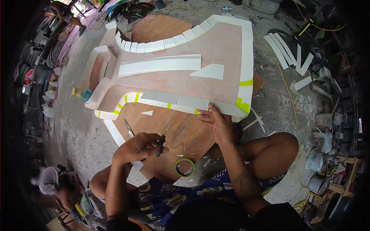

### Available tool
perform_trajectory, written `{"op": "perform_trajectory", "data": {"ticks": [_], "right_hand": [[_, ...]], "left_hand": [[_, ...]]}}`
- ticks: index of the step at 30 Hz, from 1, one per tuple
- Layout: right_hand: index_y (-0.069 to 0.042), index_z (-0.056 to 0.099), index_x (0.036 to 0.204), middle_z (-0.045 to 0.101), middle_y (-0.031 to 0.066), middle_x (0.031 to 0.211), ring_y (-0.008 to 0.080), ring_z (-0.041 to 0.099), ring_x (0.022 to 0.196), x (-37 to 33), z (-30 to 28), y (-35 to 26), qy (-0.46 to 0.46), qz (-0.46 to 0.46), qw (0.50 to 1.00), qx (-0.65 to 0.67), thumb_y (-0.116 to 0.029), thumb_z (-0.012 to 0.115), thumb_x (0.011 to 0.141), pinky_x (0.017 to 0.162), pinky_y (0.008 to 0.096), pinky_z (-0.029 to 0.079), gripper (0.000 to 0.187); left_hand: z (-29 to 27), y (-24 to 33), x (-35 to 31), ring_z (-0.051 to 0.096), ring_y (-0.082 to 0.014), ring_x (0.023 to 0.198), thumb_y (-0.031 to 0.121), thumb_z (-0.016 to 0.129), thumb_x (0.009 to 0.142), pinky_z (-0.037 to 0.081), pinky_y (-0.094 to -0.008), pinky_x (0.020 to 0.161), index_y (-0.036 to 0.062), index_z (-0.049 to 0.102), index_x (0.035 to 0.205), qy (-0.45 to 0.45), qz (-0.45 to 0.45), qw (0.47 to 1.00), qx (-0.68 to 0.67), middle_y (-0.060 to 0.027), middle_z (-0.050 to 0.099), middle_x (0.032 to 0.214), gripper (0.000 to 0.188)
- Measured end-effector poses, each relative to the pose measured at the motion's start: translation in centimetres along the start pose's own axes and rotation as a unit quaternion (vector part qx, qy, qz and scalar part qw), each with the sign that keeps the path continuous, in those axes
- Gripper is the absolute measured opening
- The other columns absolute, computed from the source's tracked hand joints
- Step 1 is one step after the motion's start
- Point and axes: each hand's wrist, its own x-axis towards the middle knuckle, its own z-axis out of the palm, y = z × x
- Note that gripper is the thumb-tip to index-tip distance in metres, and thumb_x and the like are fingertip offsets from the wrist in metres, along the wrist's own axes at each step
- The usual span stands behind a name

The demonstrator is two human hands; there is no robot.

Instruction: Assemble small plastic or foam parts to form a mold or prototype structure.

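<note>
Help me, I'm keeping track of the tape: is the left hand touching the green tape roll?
Apart. The head view shows brown board between the left hand and the green tape roll, with a plain gap.

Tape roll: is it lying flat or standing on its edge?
Lying flat: the tape roll shows from above as a nearly round ring, its hole facing up.

Yellow-green tape [246, 82] stripes the white edging [246, 54].
</note>
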Motion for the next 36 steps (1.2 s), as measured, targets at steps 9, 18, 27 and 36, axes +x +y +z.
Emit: {"op": "perform_trajectory", "data": {"ticks": [9,18,27,36], "right_hand": [[-0.002,0.055,0.118,0.070,0.0174,0.099,0.0231,0.071,0.081,0.4,-0.5,-0.4,-0.002,0.033,0.998,-0.045,-0.025,0.070,0.092,0.071,0.0394,0.062,0.037],[-0.001,0.056,0.118,0.072,0.0187,0.101,0.0214,0.070,0.080,0.0,0.2,-0.9,-0.004,0.075,0.996,-0.051,-0.038,0.064,0.094,0.072,0.0363,0.060,0.046],[0.004,0.061,0.120,0.070,0.0170,0.110,0.0224,0.069,0.096,1.3,6.0,2.2,-0.106,0.122,0.981,-0.106,-0.053,0.066,0.090,0.084,0.0365,0.057,0.065],[0.001,0.061,0.119,0.071,0.0173,0.106,0.0248,0.070,0.094,1.7,7.1,4.5,-0.061,0.107,0.990,-0.063,-0.038,0.070,0.091,0.081,0.0380,0.057,0.048]], "left_hand": [[-0.1,-2.0,0.9,0.066,-0.0135,0.079,0.018,0.067,0.085,0.052,-0.0264,0.061,-0.0049,0.058,0.124,-0.041,0.076,0.996,-0.002,-0.0126,0.074,0.101,0.047],[-0.5,-1.5,0.4,0.064,-0.0144,0.075,0.030,0.069,0.078,0.049,-0.0258,0.059,-0.0061,0.057,0.125,-0.040,0.083,0.995,0.024,-0.0141,0.074,0.100,0.061],[-2.1,-0.7,-2.0,0.062,-0.0126,0.077,0.026,0.069,0.072,0.049,-0.0269,0.068,-0.0059,0.059,0.113,0.021,-0.018,0.999,-0.041,-0.0105,0.072,0.088,0.053],[-5.8,-3.5,-4.1,0.068,-0.0208,0.097,0.012,0.069,0.091,0.053,-0.0330,0.083,-0.0084,0.053,0.130,0.101,-0.004,0.993,-0.065,-0.0146,0.071,0.108,0.047]]}}
